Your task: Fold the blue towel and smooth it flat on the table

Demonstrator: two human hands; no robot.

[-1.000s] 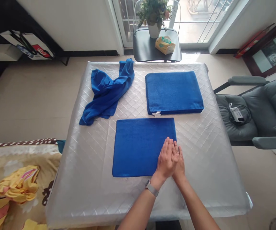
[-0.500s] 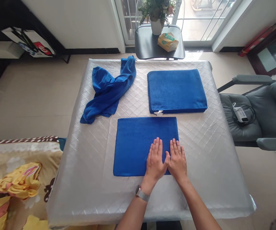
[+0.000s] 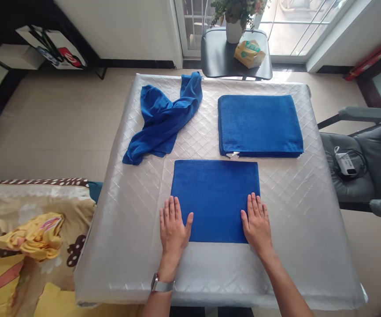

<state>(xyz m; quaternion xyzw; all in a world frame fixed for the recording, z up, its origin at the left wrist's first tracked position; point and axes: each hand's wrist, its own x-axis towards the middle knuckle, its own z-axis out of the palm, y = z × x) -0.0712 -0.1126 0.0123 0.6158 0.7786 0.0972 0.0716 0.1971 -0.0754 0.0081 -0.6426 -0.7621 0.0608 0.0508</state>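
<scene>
Blue cloth (image 3: 216,198) lies flat on the silver-covered table (image 3: 134,246), on the near side of the cloth stack (image 3: 259,123). Left hand (image 3: 174,226) is positioned palm down at the left edge; right hand (image 3: 257,222), palm down at the right edge. Both hands are unclenched and well apart, fingers extended. Crumpled cloth (image 3: 168,119) lies far left.

Looks like matt, short-napped cloth on the flat blue towel (image 3: 215,200) and the folded stack (image 3: 259,125), rumpled on the loose towel (image 3: 165,119). Gleams like silvery plastic, quilted in diamonds, across the table cover (image 3: 296,251). Resembles smooth leather on the grey armchair (image 3: 375,160) and dull metal on the watch strap (image 3: 164,286).
</scene>
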